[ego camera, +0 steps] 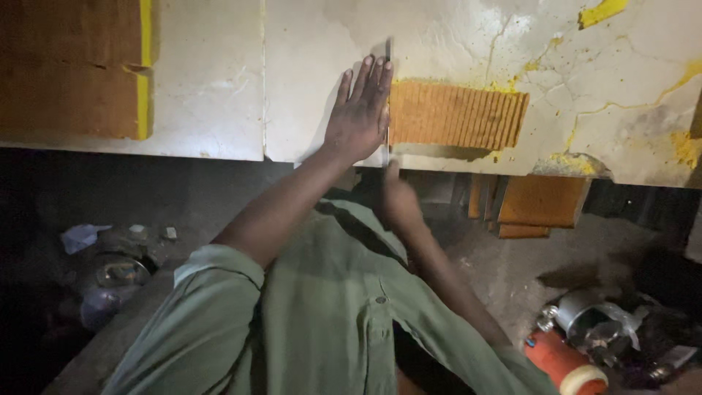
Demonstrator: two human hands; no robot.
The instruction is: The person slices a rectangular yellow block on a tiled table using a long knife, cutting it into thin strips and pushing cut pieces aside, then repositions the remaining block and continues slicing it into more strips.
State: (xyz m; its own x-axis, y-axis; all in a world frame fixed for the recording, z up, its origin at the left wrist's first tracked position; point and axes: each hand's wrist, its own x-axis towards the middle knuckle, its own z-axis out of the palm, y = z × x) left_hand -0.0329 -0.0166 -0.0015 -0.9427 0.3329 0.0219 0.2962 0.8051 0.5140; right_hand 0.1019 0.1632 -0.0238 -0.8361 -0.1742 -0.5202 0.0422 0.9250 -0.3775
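My left hand [360,110] lies flat on the white stone counter [307,80], fingers together, its edge pressed against a long knife blade [387,55]. My right hand [398,197] is below the counter edge, closed around the knife's handle. The blade stands against the left end of a brown ridged slab [457,115] that is cut into several thin slices.
A large brown slab with a yellow edge [73,69] lies at the counter's left. Yellow crumbs and smears [684,146] mark the cracked counter at right. Below are orange-brown pieces [537,205], a red cylinder [563,362], metal parts [599,322] and pots [117,271].
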